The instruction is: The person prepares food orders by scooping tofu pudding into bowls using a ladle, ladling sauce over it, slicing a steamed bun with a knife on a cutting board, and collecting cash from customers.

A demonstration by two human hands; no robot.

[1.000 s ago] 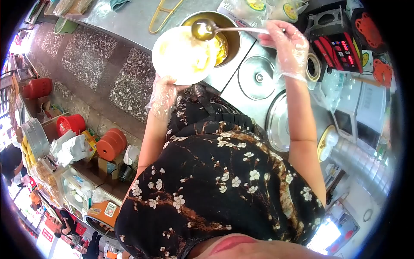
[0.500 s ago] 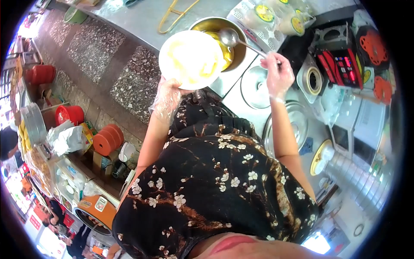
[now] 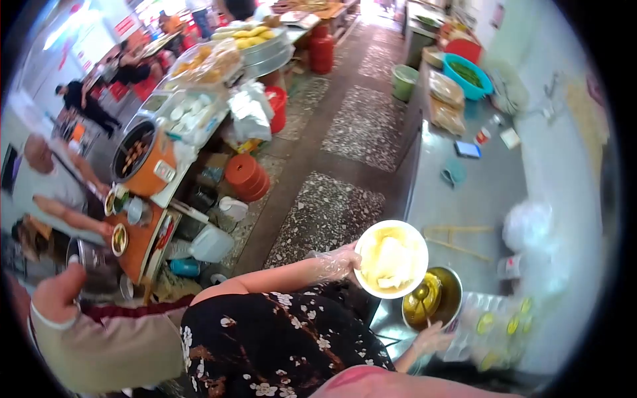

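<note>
My left hand [image 3: 340, 261], in a clear plastic glove, grips the edge of a white bowl [image 3: 363, 282] holding soft whitish-yellow food [image 3: 391, 260]. The bowl is tipped toward me, beside and partly over the rim of a metal pot [image 3: 457, 298]. Yellow-brown liquid [image 3: 413, 310] lies in that pot. Also gloved, my right hand [image 3: 432, 339] is closed on the handle of a ladle [image 3: 423, 292], whose head is inside the pot at the liquid. Some of the right fingers are blurred.
On the metal counter [image 3: 431, 192] are a yellow wire frame [image 3: 458, 242], a phone [image 3: 468, 149], a blue basin of greens [image 3: 468, 74] and plastic-wrapped packs [image 3: 488, 325]. At left, a person [image 3: 60, 192] stands by a table [image 3: 147, 242] with bowls. Another sleeve [image 3: 113, 348] is close behind.
My view has swung left along the counter and aisle. The ladle head, formerly near the pot's rim, is now deeper over the liquid. My left hand still holds the bowl.
</note>
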